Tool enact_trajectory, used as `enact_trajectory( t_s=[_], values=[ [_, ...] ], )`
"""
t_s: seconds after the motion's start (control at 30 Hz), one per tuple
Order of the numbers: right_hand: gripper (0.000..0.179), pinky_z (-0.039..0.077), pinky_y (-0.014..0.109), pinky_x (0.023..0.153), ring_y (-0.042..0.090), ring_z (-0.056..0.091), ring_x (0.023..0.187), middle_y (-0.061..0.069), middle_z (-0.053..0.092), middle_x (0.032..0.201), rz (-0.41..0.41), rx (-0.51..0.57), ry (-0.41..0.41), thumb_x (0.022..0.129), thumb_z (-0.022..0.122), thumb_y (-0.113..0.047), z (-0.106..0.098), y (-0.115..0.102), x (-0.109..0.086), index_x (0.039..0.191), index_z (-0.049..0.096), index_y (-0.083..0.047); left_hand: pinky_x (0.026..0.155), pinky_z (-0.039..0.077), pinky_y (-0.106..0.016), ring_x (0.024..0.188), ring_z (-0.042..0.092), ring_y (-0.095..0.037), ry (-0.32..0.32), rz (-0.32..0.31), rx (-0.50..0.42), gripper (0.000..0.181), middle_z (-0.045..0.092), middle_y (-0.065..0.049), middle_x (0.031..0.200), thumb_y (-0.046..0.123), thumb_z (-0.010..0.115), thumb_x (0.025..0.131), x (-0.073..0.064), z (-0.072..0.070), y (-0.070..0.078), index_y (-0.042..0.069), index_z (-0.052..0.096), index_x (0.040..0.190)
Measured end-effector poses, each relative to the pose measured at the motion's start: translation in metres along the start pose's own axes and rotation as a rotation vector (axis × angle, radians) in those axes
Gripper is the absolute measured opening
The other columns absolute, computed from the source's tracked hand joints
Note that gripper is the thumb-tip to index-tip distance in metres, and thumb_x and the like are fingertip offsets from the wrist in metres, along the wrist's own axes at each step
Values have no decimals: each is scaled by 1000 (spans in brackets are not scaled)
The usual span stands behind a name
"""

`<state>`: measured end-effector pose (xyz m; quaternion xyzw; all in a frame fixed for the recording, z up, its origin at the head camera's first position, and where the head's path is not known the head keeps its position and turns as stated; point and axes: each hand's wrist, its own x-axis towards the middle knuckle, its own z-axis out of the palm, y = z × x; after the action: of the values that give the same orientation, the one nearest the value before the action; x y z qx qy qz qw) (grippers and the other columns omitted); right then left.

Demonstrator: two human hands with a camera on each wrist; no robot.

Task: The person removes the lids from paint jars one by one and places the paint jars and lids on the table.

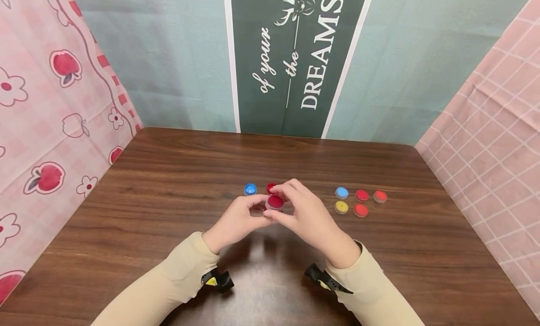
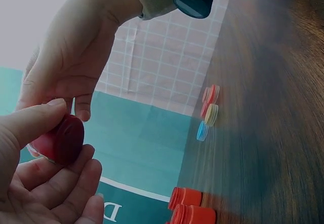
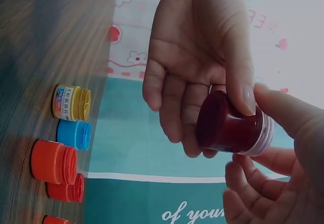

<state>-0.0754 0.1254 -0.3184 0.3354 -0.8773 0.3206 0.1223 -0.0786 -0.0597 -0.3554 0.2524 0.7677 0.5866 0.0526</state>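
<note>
A small dark red paint jar [image 3: 228, 125] with a clear-rimmed lid [image 3: 267, 134] is held up between both hands, above the table. My left hand [image 1: 236, 220] grips its body, thumb on one side and fingers on the other. From the right, my right hand [image 1: 305, 213] pinches the lid end between thumb and fingers. In the right wrist view the jar lies tilted on its side. Just beyond the hands stand a blue jar [image 1: 250, 189] and a red jar [image 1: 271, 187], the latter partly hidden by the right hand.
Right of the hands lie several loose lids: a blue lid [image 1: 341, 192], a yellow lid [image 1: 341, 207] and red ones [image 1: 361, 195]. A lidless yellow jar [image 3: 71, 102] and orange-red jars [image 3: 48, 161] show in the right wrist view. Curtains border the brown table [image 1: 190, 166].
</note>
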Motion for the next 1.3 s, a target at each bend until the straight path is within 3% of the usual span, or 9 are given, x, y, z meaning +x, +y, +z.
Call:
enact_trajectory(
  t_s=[0.27,0.37,0.5,0.67,0.9,1.03,1.13,1.3],
  values=[
    [39,50,31,83,10,54,98,1,56,115,-84,178,-125,81,70,-6,-7,1,0,118,57,-7,85,50,-34,92,61,-16,-10,-11,1,36,66,-3,105,15,74,80,0,-1,0,5,64,113],
    [45,50,32,86,12,54,102,2,55,118,-78,151,-102,79,76,-15,-6,0,0,119,57,-7,86,49,-33,94,61,-16,-12,4,33,37,66,-5,107,17,73,82,0,-2,0,3,63,115],
    [49,50,27,80,11,56,94,-1,54,106,-19,44,-34,73,80,-29,-2,0,1,111,60,-8,86,50,-35,94,62,-17,-10,0,31,36,66,-6,106,17,72,82,0,-1,-1,2,64,114],
    [39,50,26,76,10,57,87,-2,55,98,11,47,-18,74,80,-22,0,0,0,107,62,-9,85,50,-36,91,63,-16,-4,-20,-21,34,67,-4,104,15,74,80,0,0,-2,5,65,112],
    [40,49,30,87,11,56,102,2,57,117,-66,197,-139,82,71,-6,-7,1,0,120,56,-7,85,50,-29,92,62,-14,-15,-21,12,38,66,-2,104,16,75,80,0,-4,1,5,64,115],
    [47,49,32,86,13,55,103,4,55,118,-63,122,-84,78,77,-19,-6,0,0,119,56,-6,85,50,-31,93,62,-15,-19,-10,35,37,66,-3,106,17,73,82,-1,-3,0,4,64,115],
    [49,50,28,79,11,55,94,0,54,107,-20,49,-39,74,79,-28,-2,0,0,114,59,-7,85,50,-33,93,62,-15,-22,-9,32,34,66,-3,104,17,73,82,-1,-2,-1,4,65,112],
    [41,50,26,77,10,57,89,-1,57,101,-13,68,-46,76,79,-18,-2,1,0,111,61,-7,86,49,-37,92,61,-15,-24,-16,0,31,66,-1,101,16,74,80,0,-1,-1,7,67,108]
  ],
)
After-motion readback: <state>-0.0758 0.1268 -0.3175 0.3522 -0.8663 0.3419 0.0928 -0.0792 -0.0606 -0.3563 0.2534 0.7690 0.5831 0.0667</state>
